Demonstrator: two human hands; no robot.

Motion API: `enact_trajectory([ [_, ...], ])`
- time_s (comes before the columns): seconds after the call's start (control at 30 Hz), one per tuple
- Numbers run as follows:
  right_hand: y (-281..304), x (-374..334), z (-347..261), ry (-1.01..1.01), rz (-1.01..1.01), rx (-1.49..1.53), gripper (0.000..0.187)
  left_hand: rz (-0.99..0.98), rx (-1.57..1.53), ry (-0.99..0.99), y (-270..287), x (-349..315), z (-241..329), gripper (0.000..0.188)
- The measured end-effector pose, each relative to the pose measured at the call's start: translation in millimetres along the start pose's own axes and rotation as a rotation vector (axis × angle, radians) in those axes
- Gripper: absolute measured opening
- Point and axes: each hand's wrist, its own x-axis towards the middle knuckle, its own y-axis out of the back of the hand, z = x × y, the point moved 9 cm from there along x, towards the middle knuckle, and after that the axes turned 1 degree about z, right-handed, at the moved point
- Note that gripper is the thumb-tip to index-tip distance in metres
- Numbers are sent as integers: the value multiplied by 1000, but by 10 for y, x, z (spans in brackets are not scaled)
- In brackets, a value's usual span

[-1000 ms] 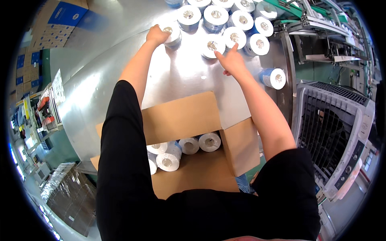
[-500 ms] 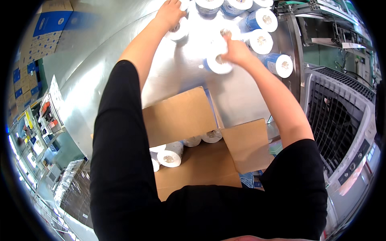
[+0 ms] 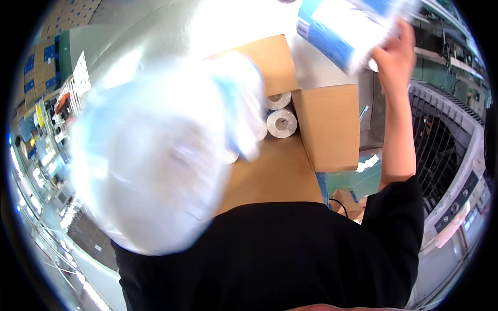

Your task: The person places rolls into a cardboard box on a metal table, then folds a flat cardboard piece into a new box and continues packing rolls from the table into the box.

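Observation:
A large white roll in clear and blue wrap [image 3: 155,160] fills the left of the view, blurred and very close to the camera. It hides my left hand and forearm, which carry it. My right hand [image 3: 397,54] is raised at the upper right, gripping a second blue-and-white wrapped roll [image 3: 342,26]. Below both stands an open cardboard box [image 3: 327,127], with two white rolls [image 3: 281,123] showing end-on at its far side.
A shiny metal table [image 3: 129,46] lies behind the box. A grey machine with a dark grille [image 3: 441,150] stands at the right. Shelves with blue and brown cartons [image 3: 44,57] line the far left.
Both hands have lifted a wrapped roll off the metal table and drawn it back toward the box. The left roll now swings close to the camera.

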Motion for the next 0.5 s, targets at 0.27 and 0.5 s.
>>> enact_trajectory([
  [0.27,-932,-1853,-1674,615,-869,-429,66,-182,1368,-352,-1667,126,-1320,33],
  [0.5,-1835,-2640,-93,327,-1242,-1330,72,-100,1409,-631,-1625,57,-1672,37],
])
